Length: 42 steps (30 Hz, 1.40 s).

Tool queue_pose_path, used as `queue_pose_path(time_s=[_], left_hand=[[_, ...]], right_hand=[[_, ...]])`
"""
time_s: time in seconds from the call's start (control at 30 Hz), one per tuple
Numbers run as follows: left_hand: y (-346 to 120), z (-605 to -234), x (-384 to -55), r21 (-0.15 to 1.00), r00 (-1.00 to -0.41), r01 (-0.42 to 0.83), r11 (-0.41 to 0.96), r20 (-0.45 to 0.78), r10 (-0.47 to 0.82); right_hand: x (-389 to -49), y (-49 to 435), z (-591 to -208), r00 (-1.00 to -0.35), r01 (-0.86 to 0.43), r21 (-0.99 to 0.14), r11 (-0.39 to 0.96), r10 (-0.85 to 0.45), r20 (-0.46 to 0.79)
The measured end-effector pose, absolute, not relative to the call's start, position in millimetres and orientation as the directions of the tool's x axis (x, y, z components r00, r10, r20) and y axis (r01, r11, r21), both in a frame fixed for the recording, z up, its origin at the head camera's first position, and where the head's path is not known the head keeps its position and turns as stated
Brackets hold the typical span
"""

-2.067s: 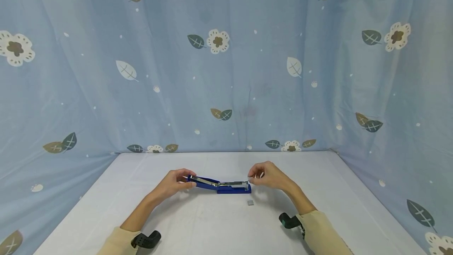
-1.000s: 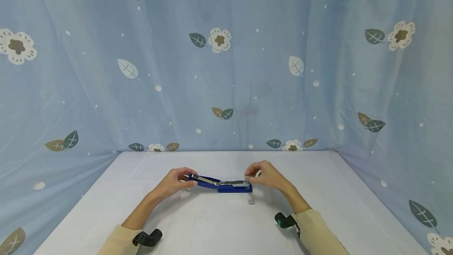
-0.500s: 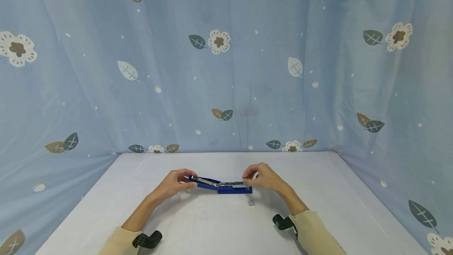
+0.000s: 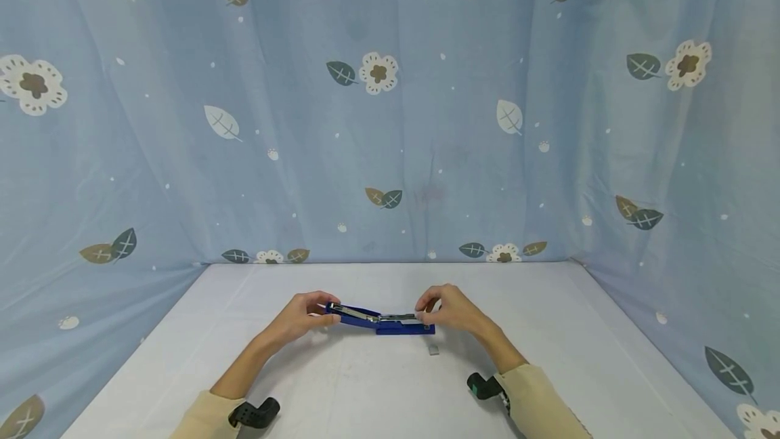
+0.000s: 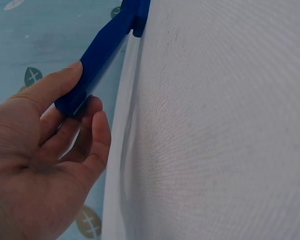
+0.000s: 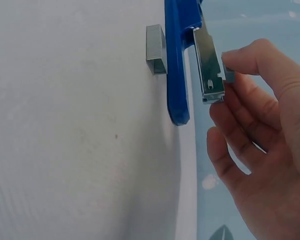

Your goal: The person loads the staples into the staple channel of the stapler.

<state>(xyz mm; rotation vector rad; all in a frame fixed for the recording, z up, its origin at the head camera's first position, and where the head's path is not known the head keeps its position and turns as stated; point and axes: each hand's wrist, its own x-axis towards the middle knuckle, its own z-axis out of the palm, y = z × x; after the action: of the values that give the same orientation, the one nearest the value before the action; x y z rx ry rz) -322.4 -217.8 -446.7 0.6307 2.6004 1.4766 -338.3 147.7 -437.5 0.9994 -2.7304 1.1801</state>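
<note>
A blue stapler point(image 4: 405, 329) lies opened out on the table, its top arm tilted up to the left and its metal magazine point(image 6: 208, 65) exposed on the right. My left hand point(image 4: 297, 318) pinches the raised end of the top arm, thumb on one side and fingers on the other. At the magazine's right end, my right hand point(image 4: 456, 310) pinches a small grey strip of staples point(image 6: 229, 75) between thumb and finger, right beside the metal. The fingers hide part of that strip. A second block of staples point(image 4: 434, 350) rests on the table in front of the stapler.
The table has a white cloth point(image 4: 353, 391) over it. A blue patterned curtain point(image 4: 390, 141) hangs behind and along both sides. Each forearm carries a black wrist camera point(image 4: 256, 413) close to its beige sleeve.
My right hand has moved left and slightly down, from off the stapler's right end to over the magazine, bringing the staples along. The left hand and the stapler have hardly moved.
</note>
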Motion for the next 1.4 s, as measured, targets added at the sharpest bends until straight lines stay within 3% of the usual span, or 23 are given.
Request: queue_pose_path(time_s=[1.4], left_hand=[[-218.6,-448.4,-321.4,0.844,-0.904,0.321,0.429,0.138,0.405]], right_hand=[[-340.2,137.8,-443.8,-0.801,-0.543,-0.667,0.51,-0.554,0.227]])
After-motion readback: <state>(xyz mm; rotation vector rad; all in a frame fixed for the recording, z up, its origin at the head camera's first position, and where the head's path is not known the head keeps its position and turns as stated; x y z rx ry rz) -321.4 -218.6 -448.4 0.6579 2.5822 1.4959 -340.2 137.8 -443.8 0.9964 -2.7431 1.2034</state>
